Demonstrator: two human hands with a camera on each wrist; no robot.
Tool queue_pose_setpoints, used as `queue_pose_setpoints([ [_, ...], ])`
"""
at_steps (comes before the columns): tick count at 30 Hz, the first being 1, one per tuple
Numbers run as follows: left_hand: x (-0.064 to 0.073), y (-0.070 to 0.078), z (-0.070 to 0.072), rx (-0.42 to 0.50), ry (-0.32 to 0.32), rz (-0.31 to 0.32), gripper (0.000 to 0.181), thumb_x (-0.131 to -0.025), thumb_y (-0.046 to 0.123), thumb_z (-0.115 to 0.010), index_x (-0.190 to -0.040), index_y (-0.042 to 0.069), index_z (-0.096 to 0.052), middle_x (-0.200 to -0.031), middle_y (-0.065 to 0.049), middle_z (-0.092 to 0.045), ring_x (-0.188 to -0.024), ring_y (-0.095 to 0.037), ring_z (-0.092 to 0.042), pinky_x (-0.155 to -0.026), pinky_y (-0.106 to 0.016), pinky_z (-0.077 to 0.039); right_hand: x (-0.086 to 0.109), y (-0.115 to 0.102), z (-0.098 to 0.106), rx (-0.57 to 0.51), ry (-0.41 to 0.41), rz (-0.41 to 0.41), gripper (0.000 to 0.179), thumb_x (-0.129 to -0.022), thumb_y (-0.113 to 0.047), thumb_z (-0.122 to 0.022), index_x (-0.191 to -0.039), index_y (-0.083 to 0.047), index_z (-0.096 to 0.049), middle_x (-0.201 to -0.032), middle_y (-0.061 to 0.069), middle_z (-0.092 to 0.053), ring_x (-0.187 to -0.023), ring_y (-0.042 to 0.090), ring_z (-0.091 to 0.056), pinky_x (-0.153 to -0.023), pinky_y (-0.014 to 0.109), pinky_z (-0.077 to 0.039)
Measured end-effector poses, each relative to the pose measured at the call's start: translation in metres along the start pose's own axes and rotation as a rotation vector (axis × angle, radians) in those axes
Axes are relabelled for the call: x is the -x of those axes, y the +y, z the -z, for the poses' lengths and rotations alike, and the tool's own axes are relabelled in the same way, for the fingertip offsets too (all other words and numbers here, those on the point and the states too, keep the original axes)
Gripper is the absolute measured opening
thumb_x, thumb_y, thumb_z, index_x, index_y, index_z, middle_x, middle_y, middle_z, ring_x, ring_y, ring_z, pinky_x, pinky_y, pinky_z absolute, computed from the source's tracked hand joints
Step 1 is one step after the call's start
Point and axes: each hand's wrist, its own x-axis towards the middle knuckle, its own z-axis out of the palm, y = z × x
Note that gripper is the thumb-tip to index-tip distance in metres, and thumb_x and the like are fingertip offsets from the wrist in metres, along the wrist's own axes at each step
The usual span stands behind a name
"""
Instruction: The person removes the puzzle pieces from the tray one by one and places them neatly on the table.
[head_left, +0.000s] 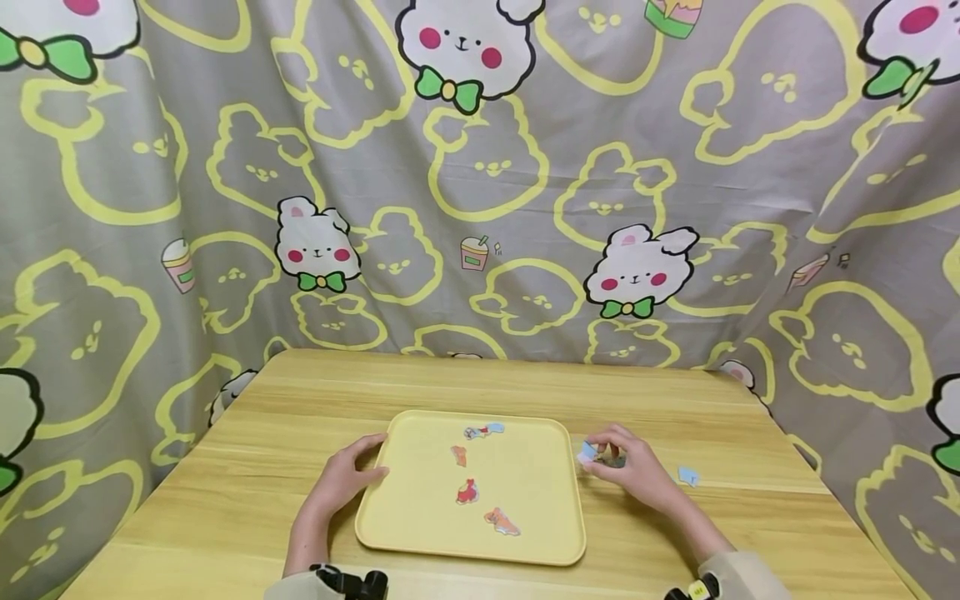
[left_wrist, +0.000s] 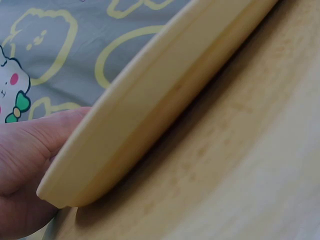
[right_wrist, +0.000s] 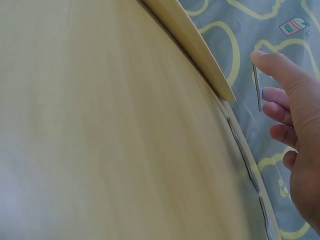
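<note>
My right hand [head_left: 633, 467] pinches a thin light-blue and pink puzzle piece [head_left: 587, 452] just off the tray's right edge; in the right wrist view that piece [right_wrist: 257, 87] appears edge-on, raised over the table. A darker brownish piece [head_left: 617, 457] lies behind the fingers, partly hidden. Farther right on the table is a light-blue piece [head_left: 687, 476]. My left hand [head_left: 347, 477] rests against the left side of the yellow tray [head_left: 412, 533], thumb and fingertips touching its rim; in the left wrist view, part of this hand [left_wrist: 25, 155] shows beside the tray wall [left_wrist: 125, 110].
Several printed pieces lie apart on the tray: a blue-and-red one [head_left: 483, 431], a small orange one [head_left: 459, 455], a red one [head_left: 467, 492] and an orange one [head_left: 501, 522]. Beneath is a wooden table [head_left: 247, 467], with a patterned curtain [head_left: 517, 183] behind it.
</note>
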Motion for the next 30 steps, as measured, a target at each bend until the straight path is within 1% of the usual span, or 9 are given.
queue_pose_setpoints([
  [6,0.001,-0.001,0.000,-0.003,-0.005,-0.004,0.057,-0.088,0.016,-0.072,-0.141,0.007,-0.053,-0.146,-0.021,-0.051,-0.141,-0.044,-0.037,-0.117,-0.059,-0.030,0.005,0.008,0.009,0.029,0.024,-0.002,0.035,-0.081,-0.024,-0.080,-0.111,-0.007,-0.071,-0.091,-0.005,-0.059,-0.077,0.014,-0.049,-0.062,0.022,-0.044],
  [10,0.000,-0.001,0.001,-0.007,-0.004,-0.009,0.057,-0.088,0.016,-0.072,-0.141,0.007,-0.052,-0.145,-0.021,-0.051,-0.141,-0.044,-0.037,-0.117,-0.059,-0.031,0.007,0.012,0.015,0.047,0.033,-0.018,0.033,-0.081,-0.023,-0.080,-0.110,-0.010,-0.071,-0.092,-0.006,-0.059,-0.077,0.011,-0.049,-0.063,0.021,-0.043],
  [18,0.000,-0.002,0.001,0.008,-0.005,0.001,0.056,-0.089,0.013,-0.071,-0.141,0.007,-0.052,-0.146,-0.021,-0.050,-0.142,-0.044,-0.036,-0.117,-0.059,-0.030,0.013,0.018,0.024,0.093,0.046,-0.015,0.032,-0.080,-0.022,-0.081,-0.107,-0.010,-0.071,-0.090,-0.006,-0.058,-0.077,0.009,-0.049,-0.063,0.020,-0.043],
  [23,0.001,0.000,0.001,0.007,-0.009,0.000,0.055,-0.089,0.014,-0.071,-0.141,0.007,-0.052,-0.146,-0.021,-0.050,-0.142,-0.044,-0.036,-0.117,-0.059,-0.030,0.018,0.022,0.032,0.102,0.045,-0.047,0.034,-0.080,-0.022,-0.081,-0.108,-0.007,-0.071,-0.089,-0.003,-0.057,-0.075,0.006,-0.046,-0.060,0.019,-0.041],
  [30,0.001,-0.001,0.001,0.025,-0.016,0.003,0.056,-0.089,0.014,-0.071,-0.141,0.007,-0.052,-0.146,-0.021,-0.050,-0.142,-0.043,-0.035,-0.117,-0.059,-0.030,0.027,0.028,0.043,0.128,0.064,-0.064,0.032,-0.080,-0.022,-0.081,-0.107,-0.010,-0.071,-0.086,-0.003,-0.056,-0.075,0.007,-0.044,-0.058,0.020,-0.037],
])
